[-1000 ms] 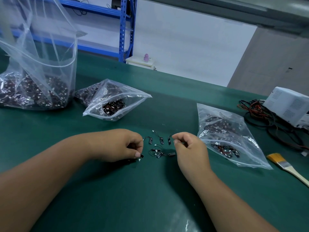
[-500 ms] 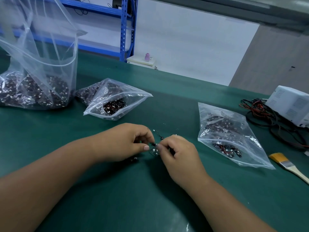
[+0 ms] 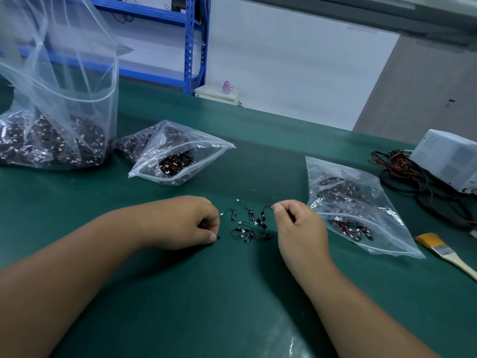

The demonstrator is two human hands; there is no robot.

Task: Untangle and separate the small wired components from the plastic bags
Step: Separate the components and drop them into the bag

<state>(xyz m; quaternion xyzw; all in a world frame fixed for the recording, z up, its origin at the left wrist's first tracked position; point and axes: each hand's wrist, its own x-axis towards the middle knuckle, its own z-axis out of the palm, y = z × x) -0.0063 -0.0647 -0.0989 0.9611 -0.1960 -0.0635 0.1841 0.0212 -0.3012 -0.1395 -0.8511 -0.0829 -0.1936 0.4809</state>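
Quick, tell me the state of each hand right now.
Left hand: fingers curled, pinching a small black part at the thumb tip.
Right hand: thumb and forefinger pinching the wire of another small part.

Left hand [image 3: 180, 222] and right hand [image 3: 299, 228] rest curled, apparently pinching.

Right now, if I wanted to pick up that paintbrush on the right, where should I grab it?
Probably its pale wooden handle, from above on the right: the paintbrush lies flat on the mat, bristles toward the bag, handle clear of other things.
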